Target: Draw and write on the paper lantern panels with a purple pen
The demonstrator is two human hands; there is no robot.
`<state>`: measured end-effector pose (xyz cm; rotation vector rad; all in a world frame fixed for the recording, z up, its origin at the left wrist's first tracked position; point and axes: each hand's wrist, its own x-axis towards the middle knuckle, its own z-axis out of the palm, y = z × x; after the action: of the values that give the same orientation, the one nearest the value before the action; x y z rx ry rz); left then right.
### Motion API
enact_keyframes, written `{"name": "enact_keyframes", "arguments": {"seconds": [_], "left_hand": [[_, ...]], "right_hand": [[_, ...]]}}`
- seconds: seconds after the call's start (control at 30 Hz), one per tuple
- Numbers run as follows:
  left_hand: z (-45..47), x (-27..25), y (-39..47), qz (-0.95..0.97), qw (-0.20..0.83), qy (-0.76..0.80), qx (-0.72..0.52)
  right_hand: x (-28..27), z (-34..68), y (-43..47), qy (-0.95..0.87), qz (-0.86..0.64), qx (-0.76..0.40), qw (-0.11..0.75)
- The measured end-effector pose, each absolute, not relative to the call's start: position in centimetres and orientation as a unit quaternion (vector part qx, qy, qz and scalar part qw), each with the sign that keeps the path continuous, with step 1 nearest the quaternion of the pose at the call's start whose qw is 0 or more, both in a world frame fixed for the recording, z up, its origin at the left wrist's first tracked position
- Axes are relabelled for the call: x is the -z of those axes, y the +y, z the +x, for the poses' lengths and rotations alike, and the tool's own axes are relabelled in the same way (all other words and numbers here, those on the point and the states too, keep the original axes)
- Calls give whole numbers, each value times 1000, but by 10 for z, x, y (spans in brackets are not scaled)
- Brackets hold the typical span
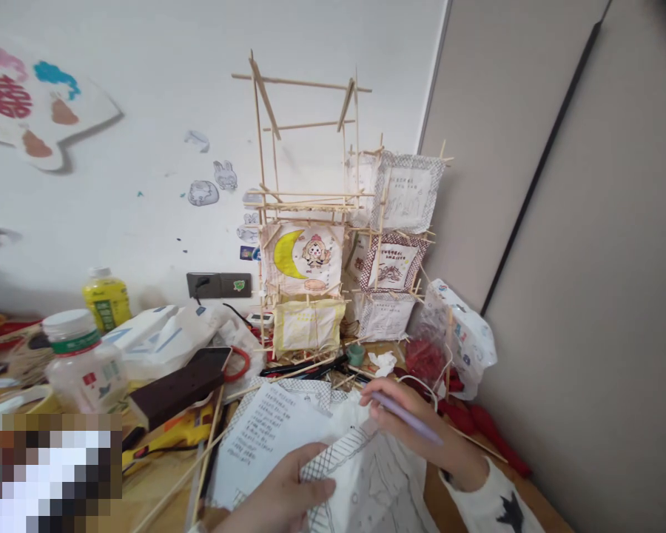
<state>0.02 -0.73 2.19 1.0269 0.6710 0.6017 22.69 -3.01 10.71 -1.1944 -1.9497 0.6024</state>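
Observation:
My left hand (294, 488) pinches the left edge of a white drawing sheet (374, 488), with the thumb on top. Pencil-like lines and a hatched border cover this sheet. In my right hand (397, 411) is a slim purple pen (408, 418), held above the sheet's upper part. Whether its tip touches the paper is hidden by the fingers. Beneath and to the left lies a page of handwritten lines (269, 444). Behind the hands stands a wooden stick frame (308, 200), with a panel showing a yellow moon and a cartoon figure (305, 259).
A second stick frame with bordered paper panels (408, 192) stands at the right. To the left are a plastic bottle (83, 363), a yellow drink bottle (106, 296), a dark box (177, 389) and a yellow glue gun (169, 440). Plastic bags (460, 333) lie by the grey cabinet.

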Motion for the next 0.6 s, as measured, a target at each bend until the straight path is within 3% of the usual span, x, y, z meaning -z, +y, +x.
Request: {"name": "enact_keyframes", "arguments": {"seconds": [0.13,0.27,0.43,0.5,0.6], "left_hand": [[0,-40,-24,425,829,227,-284],[-1,-34,-18,513,797,206,-244],[6,-18,-7,612,716,250,-226],[8,-17,-5,650,659,295,-237],[7,-20,-7,755,458,392,-260]], "right_hand": [[-120,214,-37,-817,-421,-282,277],[-131,221,-43,-813,-381,-374,233],[-133,227,-32,-856,-394,-284,179],[-123,225,-21,-869,-423,-219,130],[-107,219,-8,-883,-433,-151,105]]}}
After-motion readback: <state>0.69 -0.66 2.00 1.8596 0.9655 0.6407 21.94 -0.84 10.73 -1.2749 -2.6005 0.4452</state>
